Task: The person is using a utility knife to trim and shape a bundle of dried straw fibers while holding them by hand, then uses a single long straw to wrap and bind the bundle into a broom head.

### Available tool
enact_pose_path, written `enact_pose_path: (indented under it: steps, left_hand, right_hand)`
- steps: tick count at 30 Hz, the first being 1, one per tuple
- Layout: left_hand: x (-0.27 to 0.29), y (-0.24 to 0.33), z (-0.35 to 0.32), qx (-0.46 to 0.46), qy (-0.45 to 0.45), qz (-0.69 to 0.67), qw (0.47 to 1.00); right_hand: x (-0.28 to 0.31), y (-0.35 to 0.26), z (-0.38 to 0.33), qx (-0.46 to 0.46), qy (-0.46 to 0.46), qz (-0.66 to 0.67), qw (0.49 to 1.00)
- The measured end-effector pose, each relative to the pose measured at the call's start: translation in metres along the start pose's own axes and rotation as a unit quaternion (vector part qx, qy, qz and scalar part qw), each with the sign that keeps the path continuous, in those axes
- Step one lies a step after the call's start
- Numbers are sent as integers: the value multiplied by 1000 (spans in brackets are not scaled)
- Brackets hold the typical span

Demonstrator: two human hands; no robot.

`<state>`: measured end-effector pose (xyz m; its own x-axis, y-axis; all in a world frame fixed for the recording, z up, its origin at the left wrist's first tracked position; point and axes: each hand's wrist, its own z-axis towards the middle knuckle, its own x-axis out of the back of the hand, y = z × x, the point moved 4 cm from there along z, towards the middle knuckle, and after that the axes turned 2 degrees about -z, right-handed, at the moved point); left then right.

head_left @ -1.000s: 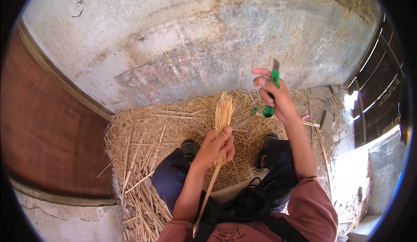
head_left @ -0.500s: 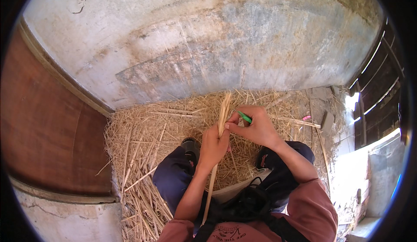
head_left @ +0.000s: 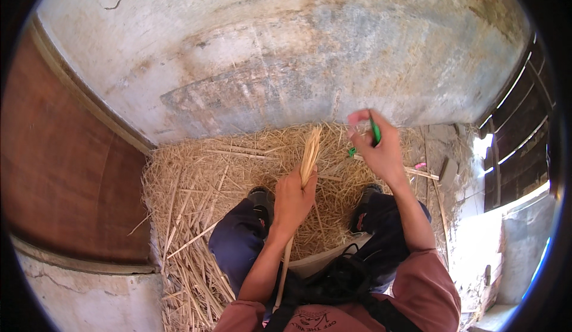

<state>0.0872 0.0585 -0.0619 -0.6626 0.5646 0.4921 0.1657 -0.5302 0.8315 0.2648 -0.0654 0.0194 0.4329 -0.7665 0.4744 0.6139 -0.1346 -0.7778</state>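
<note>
My left hand (head_left: pixel 293 199) is closed round a pale dry stalk. Above the fist, the stalk's upper part (head_left: pixel 310 152) spreads into a bunch of straw-coloured strips. Its long lower part (head_left: pixel 285 272) runs down from the fist toward my lap. Off to the right and a little farther away is my right hand (head_left: pixel 381 147), raised apart from the stalk and partly blurred. A small green tool (head_left: pixel 375 130) is held in it, with another bit of green showing below the fingers; its exact kind is unclear.
Dry straw (head_left: pixel 196 177) covers the floor around my feet, with longer loose stalks (head_left: pixel 202 272) at the left. A stained wall (head_left: pixel 286 64) rises ahead. A brown door panel (head_left: pixel 77 153) stands left; dark slats (head_left: pixel 521 123) are at right. A grey block (head_left: pixel 448 168) lies near the right edge.
My right hand has left the stalk's split end and swung up and to the right, carrying the green tool. My left hand keeps its hold in nearly the same place.
</note>
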Motion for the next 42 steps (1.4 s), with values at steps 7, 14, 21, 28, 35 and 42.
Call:
enact_pose_path:
  steps: [7,14,21,28,35,42]
  left_hand:
    - [-1,1,-1,-42,27,25,998]
    - [-1,3,0,-4,-25,-67,997]
    - [-7,8,-5,159,-170,-326,916]
    - [-2,6,-5,196,-227,-452,840]
    - [0,15,-6,223,-222,-530,787]
    - [-7,6,-11,206,-218,-437,848]
  right_hand:
    - [-47,-15,-29,19,-191,24,981]
    - [-65,26,-23,-63,-196,273,940]
    - [-37,33,3,-162,-37,337,927]
    - [8,54,26,-52,75,69,993]
    - [12,17,11,10,-3,-38,999]
    - [-17,-14,-28,202,-222,-9,954]
